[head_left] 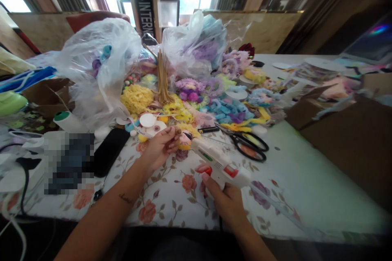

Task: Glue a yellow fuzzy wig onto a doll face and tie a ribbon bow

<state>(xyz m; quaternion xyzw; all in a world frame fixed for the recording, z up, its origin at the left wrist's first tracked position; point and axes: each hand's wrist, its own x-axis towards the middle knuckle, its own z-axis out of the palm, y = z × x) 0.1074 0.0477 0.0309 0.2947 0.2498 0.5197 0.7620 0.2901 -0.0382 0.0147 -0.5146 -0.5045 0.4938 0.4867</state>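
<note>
My right hand (225, 202) is wrapped round the handle of a white hot glue gun (214, 157) with a red trigger. A clear glue stick (275, 206) sticks out of the gun's back end. The nozzle points left, close to the fingers of my left hand (163, 140). Those fingers are pinched together; what they hold is too small or hidden to name. Right behind the nozzle tip is a fluffy yellow and pink piece (185, 135), and I cannot tell whether my left hand touches it. White discs (148, 120) lie just beyond my left hand.
Black-handled scissors (249, 147) and a black cutter (208, 129) lie right of centre. A black phone (112, 151) rests at the left. Behind are yellow fluffy trim (137, 98), a bundle of golden sticks (163, 77) and plastic bags (102, 49). A cardboard box (346, 130) stands right.
</note>
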